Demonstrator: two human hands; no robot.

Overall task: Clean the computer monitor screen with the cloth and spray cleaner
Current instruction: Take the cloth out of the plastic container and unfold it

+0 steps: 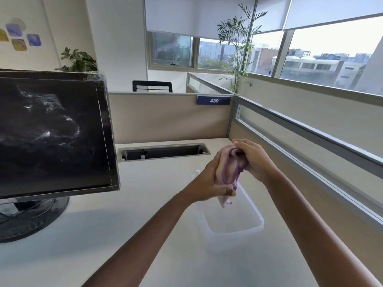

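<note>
Both hands meet over the right side of the table (145, 224), bunching a pale pink cloth (224, 172) with a purple edge between them. The left hand (207, 179) grips the cloth's lower part, its thumb pressed against the fabric and its other fingers wrapped round the far side, mostly hidden. The right hand (257, 160) grips the upper part, its fingers (243, 144) curled tightly over the top fold. A tail of cloth hangs down over a clear plastic tub (258, 218) standing on the table just below the hands. The monitor (51, 131) stands well apart on the left, its dark screen streaked with pale smears. A small white tip (197, 171) shows behind the left wrist, possibly the spray cleaner, though too little of it is visible to tell
</note>
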